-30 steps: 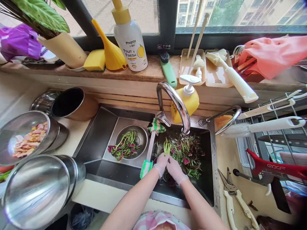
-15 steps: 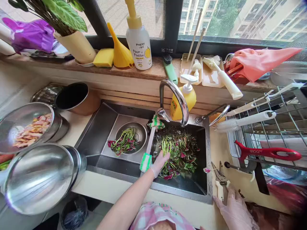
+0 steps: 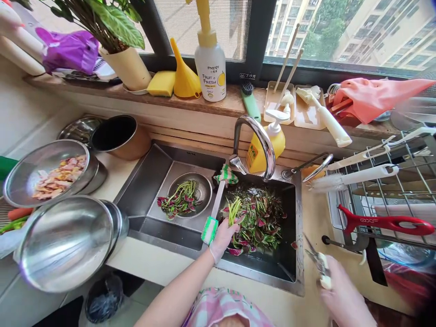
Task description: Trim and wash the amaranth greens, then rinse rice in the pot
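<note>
Pinching a tuft of pale green stems point(image 3: 233, 212) in the left hand point(image 3: 223, 238), fingers pressed together around them, at about 7 o'clock of a heap of red-and-green amaranth leaves point(image 3: 255, 222) lying in the deep right basin of a steel sink point(image 3: 160, 170). Gripping kitchen shears point(image 3: 318, 263) in the right hand point(image 3: 340, 295), fingers closed around the cream handles, blurred, above the surface at about 4 o'clock from the sink's centre, blades angled toward 10 o'clock. Showing a long-handled sponge brush point(image 3: 216, 200) lying between the two sink sections, its green head just beside the left hand. Keeping a smaller bunch of amaranth point(image 3: 177, 202) inside a steel strainer bowl point(image 3: 189, 190), at 9 o'clock from the heap. Rising at 12 o'clock, a curved faucet point(image 3: 255, 136) beside a yellow pump bottle point(image 3: 269, 145).
</note>
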